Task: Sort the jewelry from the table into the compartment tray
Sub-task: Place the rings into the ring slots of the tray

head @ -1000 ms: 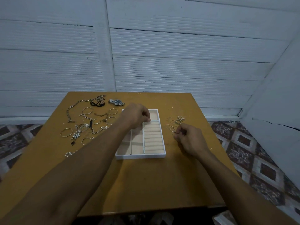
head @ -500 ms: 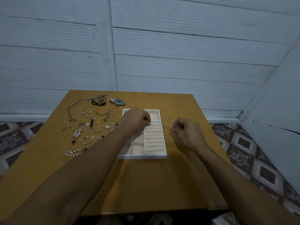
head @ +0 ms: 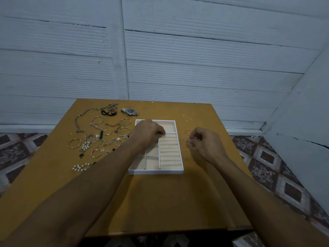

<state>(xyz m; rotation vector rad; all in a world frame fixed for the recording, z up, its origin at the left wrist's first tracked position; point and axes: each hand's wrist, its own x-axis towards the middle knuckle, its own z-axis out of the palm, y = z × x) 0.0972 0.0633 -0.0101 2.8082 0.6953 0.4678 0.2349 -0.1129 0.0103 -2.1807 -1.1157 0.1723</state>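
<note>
Dim, cool light is spread evenly here. The wall (head: 195, 59) is rendered blue-grey and the table (head: 160, 202) a muted ochre. Soft shadows are laid on the table under both forearms (head: 80, 202), deepest toward its near edge. Straight wall lines are bowed at the frame's sides by the wide lens. Grain is seen throughout, the thin rings (head: 189, 143) near the table's right edge are barely resolved, and the bottom corners are smeared soft.
</note>
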